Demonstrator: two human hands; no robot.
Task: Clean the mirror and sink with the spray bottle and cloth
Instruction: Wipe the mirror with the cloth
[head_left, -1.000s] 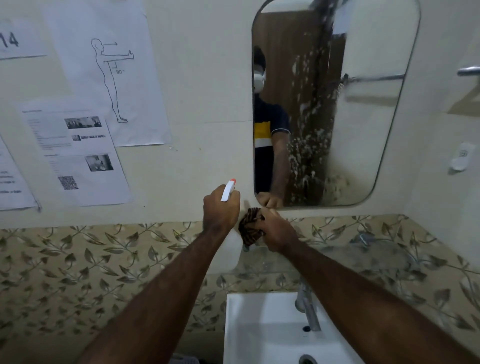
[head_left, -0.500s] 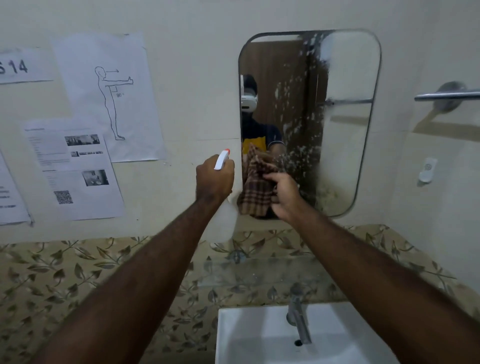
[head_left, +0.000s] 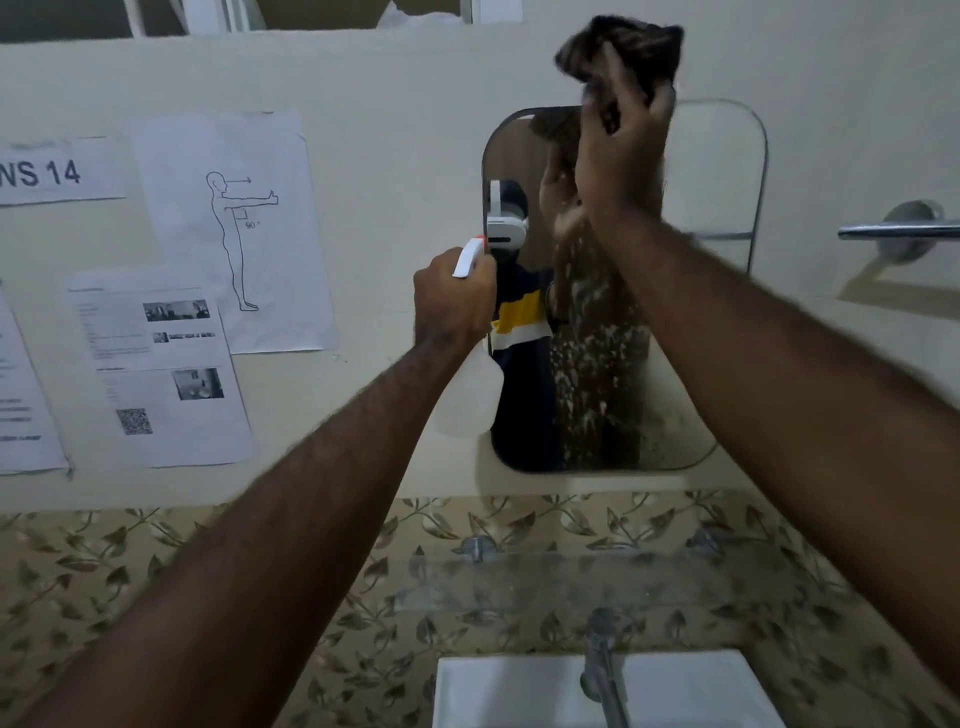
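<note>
Foam still speckles the lower middle of the mirror (head_left: 701, 218), so wiping looks barely begun. The right hand (head_left: 621, 140) clutches the bunched cloth (head_left: 623, 47) at the mirror's top edge, placed for a downward pass. The left hand (head_left: 452, 299) grips the spray bottle (head_left: 470, 395) by the mirror's left edge. The sink (head_left: 498, 691) below appears untouched; it remains to do.

The cloth (head_left: 623, 49) is motion-blurred; the right hand (head_left: 621, 150) hides the mirror's (head_left: 717, 171) top; the sink (head_left: 519, 691) runs off the bottom edge.
</note>
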